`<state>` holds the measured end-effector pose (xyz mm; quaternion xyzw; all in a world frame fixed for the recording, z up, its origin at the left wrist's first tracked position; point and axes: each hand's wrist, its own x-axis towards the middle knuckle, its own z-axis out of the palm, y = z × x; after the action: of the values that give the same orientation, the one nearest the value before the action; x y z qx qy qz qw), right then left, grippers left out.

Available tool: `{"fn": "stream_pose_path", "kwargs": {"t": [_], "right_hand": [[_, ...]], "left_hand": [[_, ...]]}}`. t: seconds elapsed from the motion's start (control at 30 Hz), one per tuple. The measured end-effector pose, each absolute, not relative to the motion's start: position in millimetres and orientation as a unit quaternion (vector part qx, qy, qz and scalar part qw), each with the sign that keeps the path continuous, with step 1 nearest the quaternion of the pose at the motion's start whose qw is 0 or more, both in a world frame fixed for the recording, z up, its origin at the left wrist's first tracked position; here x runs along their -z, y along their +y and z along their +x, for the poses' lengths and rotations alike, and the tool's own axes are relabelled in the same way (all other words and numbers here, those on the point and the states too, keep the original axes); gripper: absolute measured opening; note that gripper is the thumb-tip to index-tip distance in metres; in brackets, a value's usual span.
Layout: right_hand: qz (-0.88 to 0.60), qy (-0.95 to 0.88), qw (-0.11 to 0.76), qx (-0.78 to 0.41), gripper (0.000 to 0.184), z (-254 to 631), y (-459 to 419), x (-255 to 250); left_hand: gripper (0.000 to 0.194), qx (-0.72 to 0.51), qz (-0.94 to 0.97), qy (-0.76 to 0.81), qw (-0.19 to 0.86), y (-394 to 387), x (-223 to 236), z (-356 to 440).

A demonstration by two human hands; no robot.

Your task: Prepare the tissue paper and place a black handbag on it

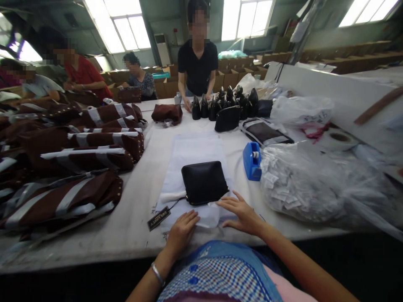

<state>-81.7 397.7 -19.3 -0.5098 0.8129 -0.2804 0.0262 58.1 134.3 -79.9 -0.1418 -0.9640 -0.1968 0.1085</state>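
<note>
A small black pouch (204, 182) lies on a white plastic bag (192, 155) spread flat on the white table (132, 218). A black hang tag (158, 218) on a thin cord trails from the pouch toward the table's near edge. My left hand (182, 230) rests with fingers flat on the near end of the bag, just below the pouch. My right hand (242, 214) lies open, fingers spread, on the bag's near right corner beside the pouch. Neither hand holds anything.
A blue tape dispenser (252, 160) stands right of the bag. A large clear sack of small packets (315, 188) fills the right side. Brown bags with grey wrapping (78, 167) are stacked at left. Across the table a person in black (197, 63) handles several black pouches (225, 105).
</note>
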Motion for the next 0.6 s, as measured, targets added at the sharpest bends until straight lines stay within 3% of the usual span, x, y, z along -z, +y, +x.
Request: {"fn": "stream_pose_path", "kwargs": {"t": [0.2,0.37,0.53,0.6], "right_hand": [[-0.512,0.839,0.0,0.183,0.06,-65,419,36],[-0.56,0.814,-0.049,0.147,0.073,-52,409,49],[-0.573,0.804,-0.096,0.128,0.033,-51,406,68],[-0.563,0.809,-0.104,0.131,0.025,-50,410,69]], "left_hand": [[0.032,0.18,-0.179,-0.956,0.146,153,71,63],[0.028,0.182,-0.208,-0.952,0.13,173,73,68],[0.042,0.12,-0.162,-0.968,0.147,168,79,72],[0.047,0.106,-0.125,-0.974,0.157,157,82,73]]}}
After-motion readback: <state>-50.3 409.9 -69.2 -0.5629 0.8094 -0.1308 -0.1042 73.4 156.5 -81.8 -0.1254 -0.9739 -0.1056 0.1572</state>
